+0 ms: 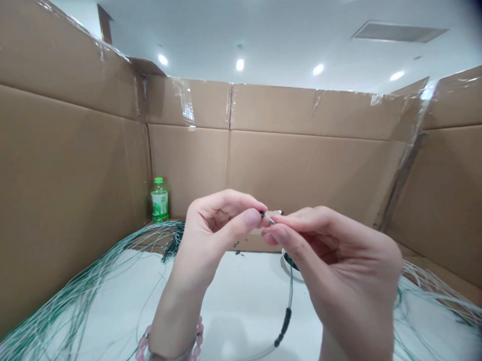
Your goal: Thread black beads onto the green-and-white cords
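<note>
At the centre of the frame, the left hand (205, 238) holds a small black piece (262, 214) between thumb and forefinger, and the right hand (344, 261) pinches the green-and-white tip of a thin wire (271, 222) just beside it. Both items are judged very light, the wire flexible and best gripped near its end, the piece liable to slip unless held by its sides. Both forearms rise from the lower edge, fingers facing inward.
</note>
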A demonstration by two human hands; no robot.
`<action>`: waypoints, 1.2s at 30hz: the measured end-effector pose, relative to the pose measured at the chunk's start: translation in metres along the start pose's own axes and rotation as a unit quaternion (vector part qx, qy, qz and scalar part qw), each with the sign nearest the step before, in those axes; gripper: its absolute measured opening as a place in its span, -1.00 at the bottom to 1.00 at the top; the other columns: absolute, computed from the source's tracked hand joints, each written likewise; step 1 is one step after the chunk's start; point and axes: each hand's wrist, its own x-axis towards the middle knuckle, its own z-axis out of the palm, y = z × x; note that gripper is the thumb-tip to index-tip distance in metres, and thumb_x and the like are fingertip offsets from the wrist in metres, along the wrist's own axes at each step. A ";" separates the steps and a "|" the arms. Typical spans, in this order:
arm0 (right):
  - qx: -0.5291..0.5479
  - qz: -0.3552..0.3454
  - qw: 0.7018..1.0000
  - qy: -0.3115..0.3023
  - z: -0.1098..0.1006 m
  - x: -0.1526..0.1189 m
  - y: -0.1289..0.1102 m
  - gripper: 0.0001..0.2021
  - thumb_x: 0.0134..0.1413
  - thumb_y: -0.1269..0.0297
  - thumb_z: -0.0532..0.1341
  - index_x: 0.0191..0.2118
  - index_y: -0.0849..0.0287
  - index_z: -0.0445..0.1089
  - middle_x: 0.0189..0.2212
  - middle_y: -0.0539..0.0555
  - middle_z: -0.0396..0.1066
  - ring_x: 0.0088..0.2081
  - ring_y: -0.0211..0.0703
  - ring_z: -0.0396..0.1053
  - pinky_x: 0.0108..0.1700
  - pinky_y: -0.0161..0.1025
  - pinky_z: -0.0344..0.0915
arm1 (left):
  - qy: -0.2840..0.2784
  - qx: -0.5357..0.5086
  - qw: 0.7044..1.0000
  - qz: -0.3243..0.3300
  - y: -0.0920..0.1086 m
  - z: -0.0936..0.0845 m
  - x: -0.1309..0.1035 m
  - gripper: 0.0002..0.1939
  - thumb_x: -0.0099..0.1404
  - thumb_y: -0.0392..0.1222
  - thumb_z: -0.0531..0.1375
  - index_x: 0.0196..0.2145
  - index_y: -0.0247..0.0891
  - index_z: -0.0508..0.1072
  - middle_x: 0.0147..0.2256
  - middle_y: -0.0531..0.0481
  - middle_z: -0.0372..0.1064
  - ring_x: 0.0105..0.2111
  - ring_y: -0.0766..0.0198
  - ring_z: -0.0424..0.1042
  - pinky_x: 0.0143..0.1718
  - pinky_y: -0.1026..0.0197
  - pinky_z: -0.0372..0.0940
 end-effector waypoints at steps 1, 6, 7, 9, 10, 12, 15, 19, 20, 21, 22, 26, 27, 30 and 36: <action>-0.006 -0.001 1.000 0.004 0.000 0.000 0.000 -0.88 -0.03 0.48 0.35 -0.46 0.09 0.50 -0.53 -0.14 0.52 -0.47 -0.43 0.49 -0.41 -0.63 0.42 | 0.007 -0.004 1.000 -0.002 -0.001 0.001 0.000 -0.97 0.16 -0.20 0.32 -0.42 -0.14 0.59 -0.46 0.10 0.51 -0.44 0.48 0.49 -0.39 0.52 0.38; -0.030 -0.025 0.998 0.045 0.000 -0.003 0.002 -0.86 -0.01 0.50 0.34 -0.42 0.08 0.51 -0.51 -0.17 0.51 -0.48 -0.47 0.47 -0.38 -0.63 0.42 | 0.067 -0.086 0.994 -0.001 -0.004 0.012 0.002 -0.92 0.08 -0.17 0.38 -0.47 -0.19 0.58 -0.53 0.15 0.39 -0.49 0.54 0.39 -0.40 0.55 0.35; -0.029 -0.034 0.998 0.053 0.001 -0.003 0.002 -0.86 -0.01 0.51 0.33 -0.41 0.08 0.51 -0.50 -0.17 0.52 -0.46 -0.46 0.48 -0.36 -0.62 0.43 | 0.071 -0.120 0.990 -0.018 -0.005 0.016 0.002 -0.90 0.07 -0.16 0.39 -0.47 -0.20 0.57 -0.54 0.15 0.36 -0.50 0.55 0.38 -0.40 0.55 0.35; -0.024 -0.050 0.996 0.064 0.002 -0.003 0.003 -0.85 0.00 0.52 0.32 -0.41 0.09 0.50 -0.47 -0.17 0.53 -0.45 -0.45 0.48 -0.33 -0.59 0.45 | 0.062 -0.195 0.977 -0.066 -0.008 0.023 0.001 -0.91 0.06 -0.17 0.39 -0.46 -0.20 0.58 -0.55 0.15 0.35 -0.51 0.56 0.37 -0.40 0.56 0.35; -0.022 -0.057 0.996 0.067 0.002 -0.003 0.003 -0.84 0.00 0.53 0.32 -0.41 0.10 0.50 -0.46 -0.17 0.53 -0.45 -0.45 0.48 -0.33 -0.58 0.45 | 0.053 -0.231 0.967 -0.090 -0.009 0.026 0.001 -0.92 0.06 -0.19 0.39 -0.46 -0.20 0.58 -0.55 0.15 0.36 -0.51 0.56 0.38 -0.40 0.56 0.36; -0.025 -0.065 0.995 0.071 0.003 -0.003 0.004 -0.84 -0.01 0.55 0.31 -0.41 0.11 0.49 -0.46 -0.18 0.53 -0.45 -0.45 0.47 -0.34 -0.57 0.45 | 0.046 -0.288 0.949 -0.121 -0.011 0.031 0.000 -0.91 0.03 -0.24 0.41 -0.47 -0.23 0.58 -0.55 0.15 0.37 -0.51 0.56 0.40 -0.39 0.57 0.36; -0.050 -0.068 0.994 0.072 0.003 -0.004 0.005 -0.81 -0.04 0.58 0.32 -0.39 0.12 0.49 -0.47 -0.18 0.52 -0.47 -0.46 0.44 -0.36 -0.55 0.43 | 0.074 -0.327 0.930 -0.152 -0.012 0.035 -0.001 -0.85 -0.06 -0.29 0.45 -0.48 -0.27 0.57 -0.54 0.15 0.39 -0.52 0.56 0.41 -0.40 0.56 0.37; -0.082 -0.074 0.991 0.075 0.002 -0.005 0.006 -0.81 -0.06 0.59 0.33 -0.39 0.12 0.48 -0.46 -0.18 0.51 -0.47 -0.44 0.42 -0.38 -0.52 0.41 | 0.104 -0.325 0.925 -0.168 -0.012 0.038 -0.002 -0.82 -0.10 -0.26 0.47 -0.48 -0.26 0.58 -0.49 0.13 0.43 -0.49 0.53 0.41 -0.38 0.51 0.39; -0.087 -0.078 0.990 0.076 0.002 -0.005 0.006 -0.81 -0.06 0.59 0.33 -0.40 0.13 0.48 -0.46 -0.17 0.51 -0.47 -0.44 0.42 -0.39 -0.52 0.41 | 0.104 -0.322 0.926 -0.167 -0.013 0.039 -0.003 -0.82 -0.09 -0.25 0.47 -0.48 -0.27 0.58 -0.48 0.12 0.44 -0.48 0.52 0.40 -0.37 0.51 0.38; -0.090 -0.081 0.990 0.077 0.002 -0.004 0.006 -0.81 -0.06 0.60 0.33 -0.40 0.13 0.48 -0.46 -0.17 0.52 -0.47 -0.43 0.43 -0.39 -0.51 0.40 | 0.100 -0.320 0.928 -0.165 -0.013 0.039 -0.003 -0.82 -0.08 -0.25 0.46 -0.48 -0.27 0.58 -0.48 0.11 0.44 -0.48 0.52 0.39 -0.37 0.50 0.38; -0.093 -0.084 0.989 0.077 0.002 -0.004 0.005 -0.80 -0.07 0.60 0.33 -0.40 0.13 0.48 -0.46 -0.17 0.51 -0.48 -0.43 0.42 -0.40 -0.51 0.40 | 0.097 -0.319 0.929 -0.163 -0.013 0.040 -0.003 -0.83 -0.08 -0.25 0.46 -0.48 -0.27 0.58 -0.48 0.11 0.44 -0.48 0.52 0.39 -0.37 0.50 0.38; -0.098 -0.091 0.988 0.080 0.002 -0.004 0.006 -0.77 -0.09 0.63 0.33 -0.39 0.11 0.48 -0.47 -0.18 0.51 -0.49 -0.42 0.41 -0.40 -0.48 0.40 | 0.093 -0.320 0.930 -0.157 -0.012 0.041 -0.004 -0.84 -0.07 -0.25 0.45 -0.48 -0.28 0.58 -0.49 0.10 0.44 -0.49 0.51 0.38 -0.40 0.50 0.36; -0.098 -0.091 0.988 0.079 0.002 -0.004 0.006 -0.77 -0.09 0.63 0.32 -0.39 0.11 0.48 -0.47 -0.17 0.51 -0.48 -0.42 0.42 -0.39 -0.48 0.40 | 0.092 -0.318 0.931 -0.154 -0.012 0.042 -0.004 -0.85 -0.07 -0.25 0.45 -0.49 -0.27 0.58 -0.51 0.11 0.43 -0.50 0.51 0.38 -0.41 0.50 0.36; -0.103 -0.093 0.987 0.080 0.001 -0.004 0.006 -0.78 -0.08 0.62 0.32 -0.40 0.11 0.48 -0.47 -0.16 0.51 -0.48 -0.40 0.43 -0.40 -0.47 0.41 | 0.089 -0.303 0.940 -0.132 -0.011 0.042 -0.003 -0.88 -0.04 -0.25 0.44 -0.50 -0.26 0.58 -0.54 0.12 0.41 -0.52 0.54 0.36 -0.40 0.52 0.35; -0.127 -0.116 0.982 0.076 -0.001 -0.003 0.007 -0.78 -0.10 0.61 0.34 -0.38 0.11 0.48 -0.45 -0.14 0.53 -0.47 -0.37 0.44 -0.39 -0.44 0.44 | 0.080 -0.244 0.962 -0.097 -0.014 0.039 -0.002 -0.90 0.05 -0.19 0.40 -0.47 -0.24 0.57 -0.47 0.12 0.43 -0.48 0.54 0.38 -0.37 0.54 0.34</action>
